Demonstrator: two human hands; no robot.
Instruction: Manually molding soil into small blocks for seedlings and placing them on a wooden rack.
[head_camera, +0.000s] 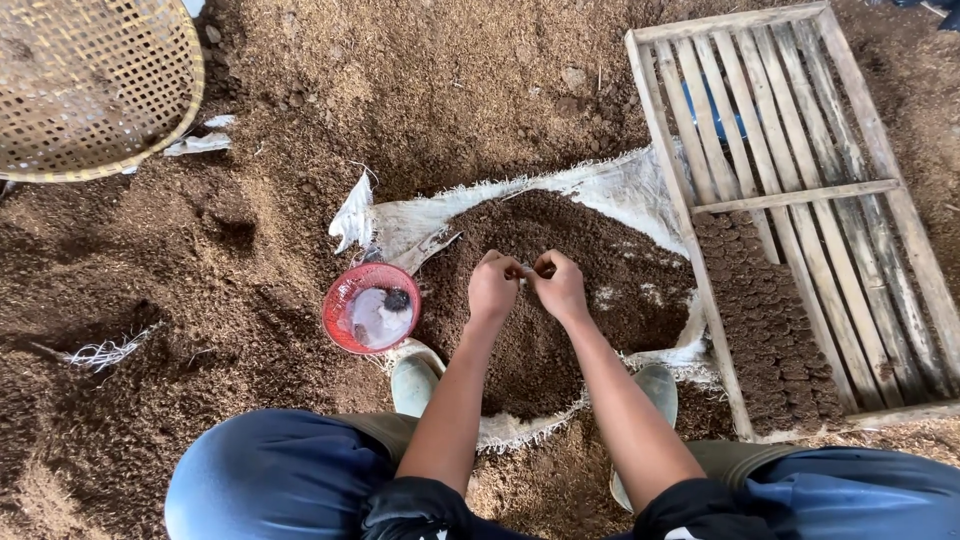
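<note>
My left hand (494, 286) and my right hand (560, 287) meet fingertip to fingertip above a heap of dark soil (560, 330) lying on a torn white sack (600, 190). Both hands pinch a small pale item between them; what it is cannot be made out. A small red bowl (345, 290) with pale contents and a dark lump sits just left of my left hand. A slatted wooden frame (800, 190) lies to the right, its near part packed with rows of dark soil plugs (760, 320).
A woven bamboo basket (100, 90) rests at the top left. My knees in blue trousers and two green boots (415, 380) flank the soil heap. Brown sawdust-like ground surrounds everything.
</note>
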